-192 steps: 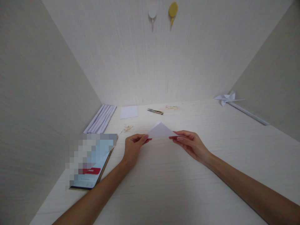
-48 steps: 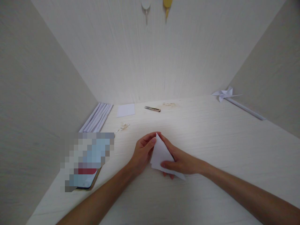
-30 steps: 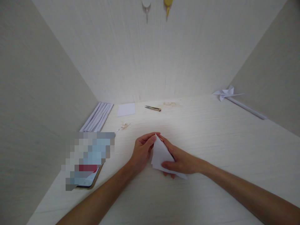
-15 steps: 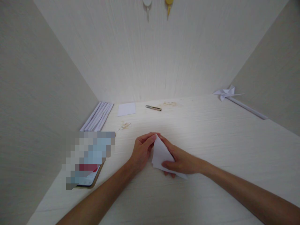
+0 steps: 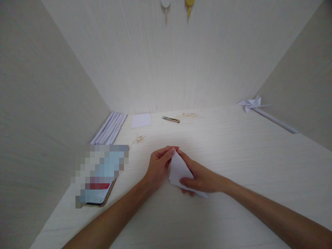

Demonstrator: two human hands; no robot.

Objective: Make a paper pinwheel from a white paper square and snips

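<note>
The pale wood-grain tabletop (image 5: 233,162) spreads out in front of me, boxed in by light walls on three sides. My two forearms come in from the lower edge and meet near its middle.

At my far left lies a phone (image 5: 100,180), its screen blurred out. Beyond it, against the left wall, a bundle of white paper strips (image 5: 110,128) lies side by side. A small white paper square (image 5: 141,120) sits flat near the back wall, and just to its right are small snips (image 5: 171,119). On the far right, well apart from my hands, a white paper pinwheel (image 5: 251,104) lies on its long stick.

The folded white paper (image 5: 178,171) is in my hands near the middle of the tabletop, a triangular shape with its point up and away from me. My right hand (image 5: 201,178) has its grip closed on the paper, thumb pressed across its near face and fingers behind it. My left hand (image 5: 158,167) pinches the top corner between thumb and fingertips, so that grip is clenched on the paper too. Whether the lower edge touches the tabletop I cannot tell.

Some pale scraps (image 5: 140,139) lie between the strips and my left hand.
</note>
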